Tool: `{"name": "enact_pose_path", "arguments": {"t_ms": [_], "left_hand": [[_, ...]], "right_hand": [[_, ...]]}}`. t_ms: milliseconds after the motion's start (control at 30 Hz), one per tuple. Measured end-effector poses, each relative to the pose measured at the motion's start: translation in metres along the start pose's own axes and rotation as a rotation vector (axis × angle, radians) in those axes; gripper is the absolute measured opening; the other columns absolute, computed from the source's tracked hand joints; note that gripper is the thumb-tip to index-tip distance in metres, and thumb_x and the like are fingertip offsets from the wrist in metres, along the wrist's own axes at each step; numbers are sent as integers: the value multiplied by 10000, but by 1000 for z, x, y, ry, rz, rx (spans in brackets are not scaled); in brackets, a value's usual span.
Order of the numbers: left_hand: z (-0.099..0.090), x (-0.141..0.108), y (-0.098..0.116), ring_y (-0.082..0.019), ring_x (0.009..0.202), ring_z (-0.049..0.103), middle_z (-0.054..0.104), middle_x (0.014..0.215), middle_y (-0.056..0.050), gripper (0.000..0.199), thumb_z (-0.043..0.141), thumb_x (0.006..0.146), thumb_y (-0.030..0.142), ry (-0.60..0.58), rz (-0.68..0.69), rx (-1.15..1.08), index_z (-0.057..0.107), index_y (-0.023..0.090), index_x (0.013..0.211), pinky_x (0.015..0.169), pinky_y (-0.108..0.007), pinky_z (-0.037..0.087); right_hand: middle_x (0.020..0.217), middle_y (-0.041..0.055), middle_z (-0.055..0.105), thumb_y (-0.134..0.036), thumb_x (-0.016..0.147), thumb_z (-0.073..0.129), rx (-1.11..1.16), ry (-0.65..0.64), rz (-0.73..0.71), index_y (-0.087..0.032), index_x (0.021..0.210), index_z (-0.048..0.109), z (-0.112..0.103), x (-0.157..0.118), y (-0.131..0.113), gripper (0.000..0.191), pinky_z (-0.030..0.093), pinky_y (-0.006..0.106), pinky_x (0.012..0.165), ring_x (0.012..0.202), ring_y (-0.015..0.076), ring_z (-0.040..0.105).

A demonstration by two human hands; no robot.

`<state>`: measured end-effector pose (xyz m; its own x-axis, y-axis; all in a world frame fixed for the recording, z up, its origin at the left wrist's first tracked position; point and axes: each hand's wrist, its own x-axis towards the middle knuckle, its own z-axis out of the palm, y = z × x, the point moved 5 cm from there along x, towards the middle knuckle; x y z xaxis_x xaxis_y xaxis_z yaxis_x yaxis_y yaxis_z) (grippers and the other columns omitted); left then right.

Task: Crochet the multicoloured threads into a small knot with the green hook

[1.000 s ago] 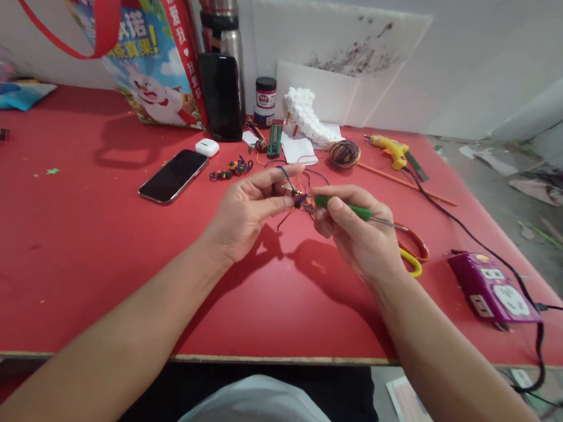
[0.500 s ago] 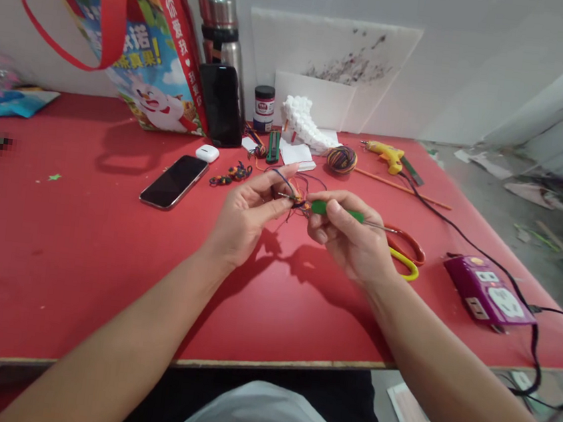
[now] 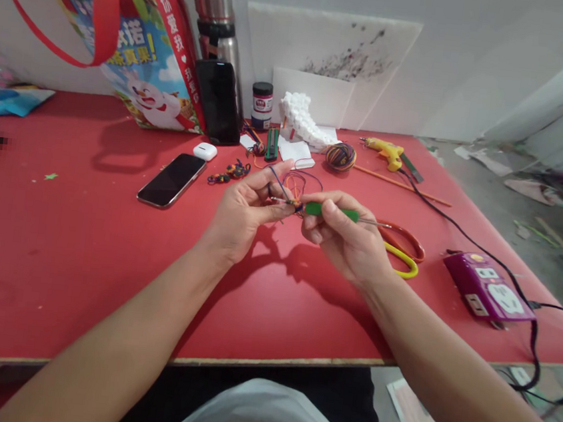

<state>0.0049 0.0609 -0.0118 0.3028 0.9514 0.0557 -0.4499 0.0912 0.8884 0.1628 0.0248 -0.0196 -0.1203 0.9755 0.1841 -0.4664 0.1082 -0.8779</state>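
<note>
The left hand point(image 3: 240, 217) is pinching the small multicoloured yarn work point(image 3: 296, 205) between thumb and fingers; its grip is closed on the edge of the piece, with a dark blue strand running up over the raised forefinger. The yarn work is lying right at the left fingertips, between the two hands and above the red bench point(image 3: 79, 270). The right hand point(image 3: 347, 235) is closing its grip around the green-handled hook point(image 3: 332, 211), the thumb pressing on the handle and the forefinger stretching along it towards the yarn work. The hook's thin metal end is pointing left, reaching past the yarn work and over the left fingers. Loose orange and purple strands are looping on the bench just behind the piece.

Beyond the hands, a ball of yarn point(image 3: 340, 157) is resting near an orange stick point(image 3: 405, 186), and a yellow glue gun point(image 3: 385, 151) is lying to its right. Scissors point(image 3: 407, 272) with red and yellow handles are sitting partly hidden behind the right hand. A phone point(image 3: 173, 179) is lying to the left of the left hand, with a white case point(image 3: 204, 151) just behind it.
</note>
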Motion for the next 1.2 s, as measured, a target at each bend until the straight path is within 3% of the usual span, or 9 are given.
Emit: {"name": "enact_pose_path", "arguments": {"t_ms": [167,367,600,800,1000,1200], "left_hand": [[2,-2,1,-119,782,652,726,814,32,704,994,582,64,-44,1,14,835,239,1245,816,-268,540],[4,-3,-5,-116,768,660,710,773,52,782,993,594,80,9,-28,-7,797,243,1333,818,-268,544],[2,-3,-1,-111,758,645,740,788,41,862,1011,531,78,24,-22,-15,774,215,1349,780,-248,545],[4,-4,-3,-99,782,642,702,802,52,719,984,602,96,29,8,14,800,236,1283,811,-237,540],[1,-2,-2,-109,839,667,716,872,36,579,939,634,43,38,13,8,830,239,1167,855,-252,537],[-1,0,-2,-114,806,673,718,808,34,475,926,672,58,54,21,-5,830,213,1111,848,-261,544]], "right_hand": [[755,23,746,-418,893,902,-79,-86,-65,-241,1005,882,1,-4,-3,210,530,302,605,656,148,633],[725,12,740,-449,854,939,-31,84,-107,-236,983,885,-3,-1,-2,254,507,266,581,615,118,624],[798,24,769,-421,946,859,-146,-55,-105,-250,1070,881,3,-8,0,212,558,298,639,672,142,666],[729,-1,711,-494,859,911,-57,89,-80,-234,994,849,2,-3,-3,299,514,284,574,581,116,582],[743,-5,693,-490,866,881,-31,101,-70,-233,946,831,0,1,-1,275,498,275,566,574,105,558],[747,-2,709,-497,856,893,-35,78,-42,-231,967,844,-2,1,0,292,494,266,560,578,104,569]]}}
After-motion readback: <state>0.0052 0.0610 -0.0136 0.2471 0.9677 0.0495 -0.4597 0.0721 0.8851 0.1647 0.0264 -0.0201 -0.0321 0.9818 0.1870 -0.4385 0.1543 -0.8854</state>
